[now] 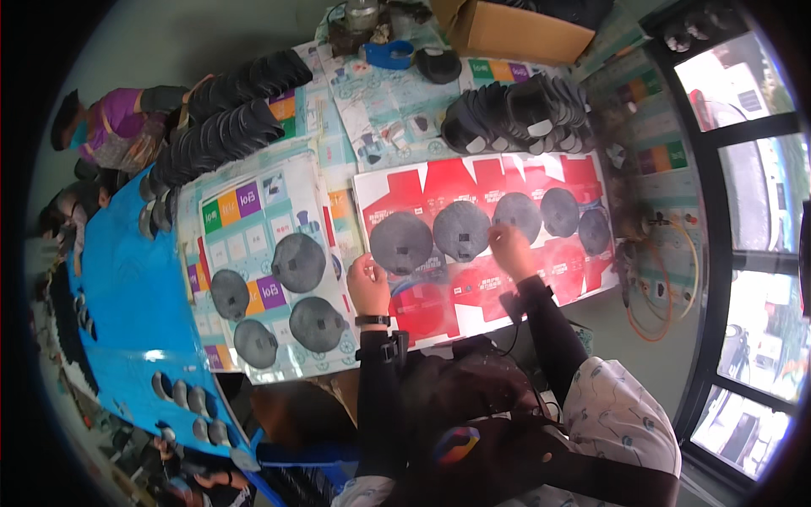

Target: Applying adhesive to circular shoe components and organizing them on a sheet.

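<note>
A row of several dark grey, round, felt-like pieces lies on a red and white printed sheet (473, 308); most show a small dark square patch. My left hand (367, 286) is at the sheet's left edge, just below the leftmost grey round piece (400, 242), with its fingers curled together. Fingers bunched, my right hand (512, 253) is over the sheet between the second grey round piece (461, 230) and the third grey round piece (518, 216), its fingertips at the third one's lower left edge. Anything small within either hand's fingers is hidden.
More grey round pieces (299, 263) lie on the printed sheets at left. Stacks of black curved pieces (515, 114) stand at the back, with others (220, 135) at back left. A cardboard box (511, 29) and blue tape dispenser (389, 55) sit farther back. People work beside a blue table (135, 287).
</note>
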Demonstrator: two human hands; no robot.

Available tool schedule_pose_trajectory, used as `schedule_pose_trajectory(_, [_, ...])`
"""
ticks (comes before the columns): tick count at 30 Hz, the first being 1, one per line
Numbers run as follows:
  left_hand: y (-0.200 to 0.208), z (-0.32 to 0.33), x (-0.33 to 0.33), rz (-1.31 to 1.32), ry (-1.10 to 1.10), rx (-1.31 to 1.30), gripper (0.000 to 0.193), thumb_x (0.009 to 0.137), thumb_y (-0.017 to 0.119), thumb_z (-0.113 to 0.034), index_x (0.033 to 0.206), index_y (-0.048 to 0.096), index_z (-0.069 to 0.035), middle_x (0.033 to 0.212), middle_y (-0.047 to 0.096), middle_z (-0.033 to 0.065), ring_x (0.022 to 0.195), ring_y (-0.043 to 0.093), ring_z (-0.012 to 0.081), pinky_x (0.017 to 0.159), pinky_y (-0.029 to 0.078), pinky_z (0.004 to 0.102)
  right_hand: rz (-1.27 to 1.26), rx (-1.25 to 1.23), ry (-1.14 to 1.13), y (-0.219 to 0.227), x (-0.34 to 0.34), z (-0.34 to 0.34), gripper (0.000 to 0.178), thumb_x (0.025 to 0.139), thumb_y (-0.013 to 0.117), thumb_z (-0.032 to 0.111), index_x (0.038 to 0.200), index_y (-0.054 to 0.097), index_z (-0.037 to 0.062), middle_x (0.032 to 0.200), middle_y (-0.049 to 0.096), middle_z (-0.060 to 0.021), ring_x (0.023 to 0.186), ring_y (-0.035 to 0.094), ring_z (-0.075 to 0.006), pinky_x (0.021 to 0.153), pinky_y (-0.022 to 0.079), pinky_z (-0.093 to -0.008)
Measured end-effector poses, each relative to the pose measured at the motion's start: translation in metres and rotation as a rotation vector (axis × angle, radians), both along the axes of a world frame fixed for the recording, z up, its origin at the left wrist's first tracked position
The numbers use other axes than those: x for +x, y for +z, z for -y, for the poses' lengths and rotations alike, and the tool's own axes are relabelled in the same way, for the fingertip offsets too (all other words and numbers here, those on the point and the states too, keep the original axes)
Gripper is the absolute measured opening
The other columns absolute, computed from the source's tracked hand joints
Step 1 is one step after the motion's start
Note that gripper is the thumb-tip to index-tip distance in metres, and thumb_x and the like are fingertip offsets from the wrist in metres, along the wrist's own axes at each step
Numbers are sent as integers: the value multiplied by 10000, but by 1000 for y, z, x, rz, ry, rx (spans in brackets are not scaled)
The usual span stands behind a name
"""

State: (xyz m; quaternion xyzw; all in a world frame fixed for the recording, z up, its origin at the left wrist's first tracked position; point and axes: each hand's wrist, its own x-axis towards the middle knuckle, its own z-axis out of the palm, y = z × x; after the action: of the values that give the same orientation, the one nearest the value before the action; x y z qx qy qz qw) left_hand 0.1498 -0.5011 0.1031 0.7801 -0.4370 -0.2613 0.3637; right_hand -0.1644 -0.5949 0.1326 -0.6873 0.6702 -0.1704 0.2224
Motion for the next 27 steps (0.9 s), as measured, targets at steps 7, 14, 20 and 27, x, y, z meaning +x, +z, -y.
schedule_pose_trajectory(7, [-50,-36,-73,-75,399,195,303,861,657,-94,1161,683,-61,1011,681,130,825,660,284,751,540,383,89,-48,49,-15,-20,59,261,832,645,75,1089,675,42,1074,649,-174,1069,594,-390,931,495,-461])
schedule_pose_trajectory(14, [-46,-16,-100,-58,476,105,248,889,647,-90,1119,721,-32,957,732,121,850,687,233,782,530,337,238,-38,99,-29,-21,78,200,825,644,48,1022,679,56,1049,654,-161,1016,600,-387,904,503,-466])
schedule_pose_trajectory(20, [-46,-18,-102,-107,526,159,167,875,677,-72,1021,738,-19,890,726,95,804,671,192,758,523,327,188,-39,176,-37,-34,94,137,821,642,35,943,696,66,990,665,-164,974,614,-397,878,507,-468])
schedule_pose_trajectory(27, [-79,-21,-107,-219,691,99,194,908,668,-134,1021,745,3,917,749,114,843,696,211,795,532,338,240,-71,163,-40,-31,96,84,831,629,36,890,683,62,929,677,-165,953,627,-394,873,505,-480])
